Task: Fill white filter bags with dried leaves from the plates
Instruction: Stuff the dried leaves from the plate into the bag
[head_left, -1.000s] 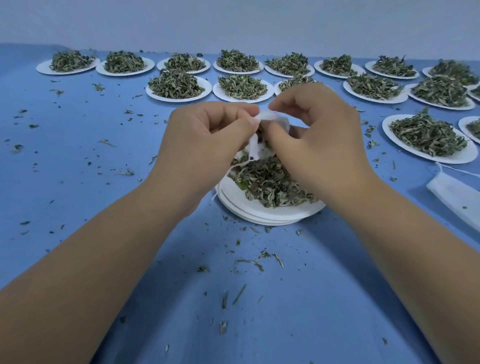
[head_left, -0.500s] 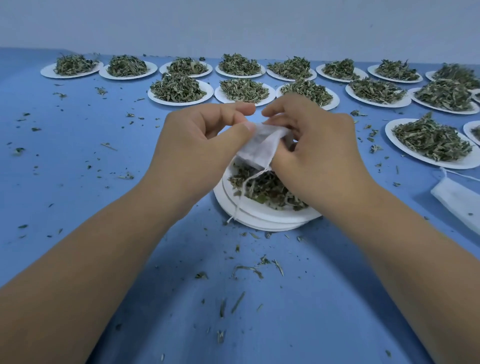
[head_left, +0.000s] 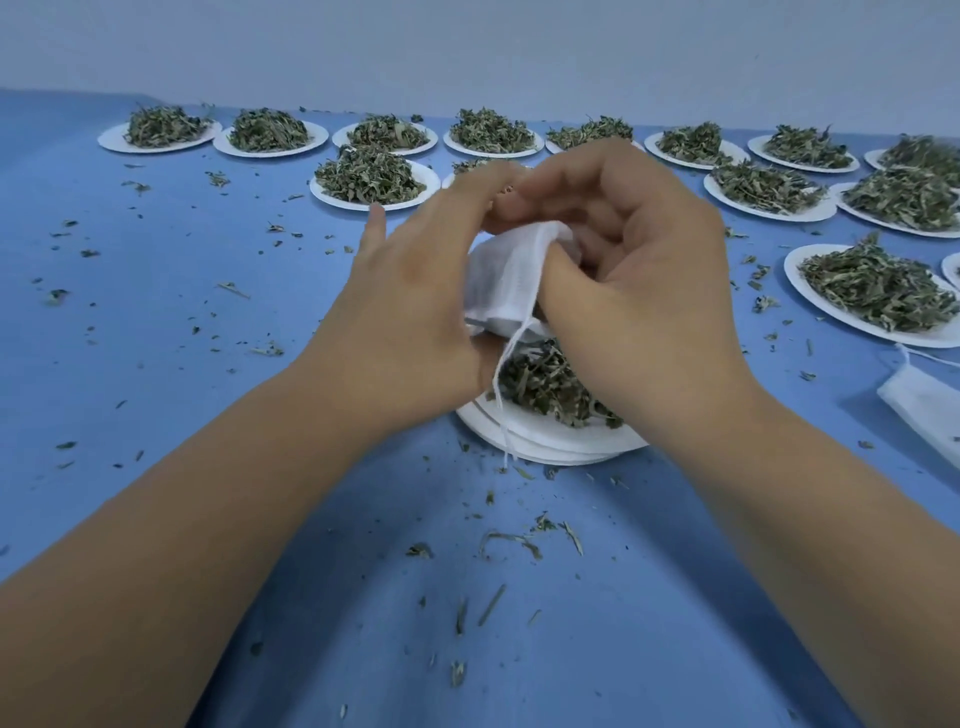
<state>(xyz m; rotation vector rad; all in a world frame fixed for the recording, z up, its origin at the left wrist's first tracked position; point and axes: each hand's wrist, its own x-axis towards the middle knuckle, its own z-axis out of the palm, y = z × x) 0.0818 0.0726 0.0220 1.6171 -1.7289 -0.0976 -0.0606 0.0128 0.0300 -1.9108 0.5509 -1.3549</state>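
One filter bag (head_left: 511, 280) between fingers (head_left: 561, 208)

Left hand (head_left: 415, 312), right hand (head_left: 639, 291): both bare. Forearms (head_left: 218, 519) bare to frame edge. Any clothing further up out of view.

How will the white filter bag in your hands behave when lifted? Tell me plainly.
Probably floppy: the white filter bag creases and sags between the left hand and right hand. Likely very light: thin mesh. Its drawstring dangles loose over the plate, so it may snag leaves.
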